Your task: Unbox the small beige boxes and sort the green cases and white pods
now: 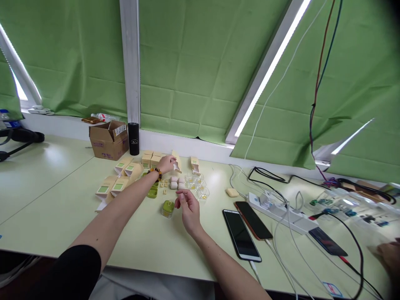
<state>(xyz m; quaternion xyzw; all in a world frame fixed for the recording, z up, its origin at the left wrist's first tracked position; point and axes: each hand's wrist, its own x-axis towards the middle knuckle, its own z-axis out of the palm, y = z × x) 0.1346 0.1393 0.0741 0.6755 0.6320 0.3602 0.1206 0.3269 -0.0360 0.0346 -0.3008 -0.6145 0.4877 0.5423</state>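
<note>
My left hand (167, 163), a beaded bracelet at its wrist, reaches across the table with its fingers closed on the edge of a small cream cardboard box (177, 163). My right hand (190, 211) hovers with loosely bent fingers apart and holds nothing visible. Just left of it stands a small clear container with a green top (168, 207). Between the hands lie pale pinkish blocks (173, 183), small yellow pieces (164, 191) and green trays (152, 192), partly hidden by my left arm. Clear plastic cups (203, 192) sit to the right.
Cream boxes with green windows (119, 186) lie at left; another box (195, 165) stands at the back. Behind are a brown carton (109, 140) and black tumbler (133, 138). Phones (241, 235), a power strip (281, 211) and cables occupy the right. Another person's hand (389, 252) shows at the edge.
</note>
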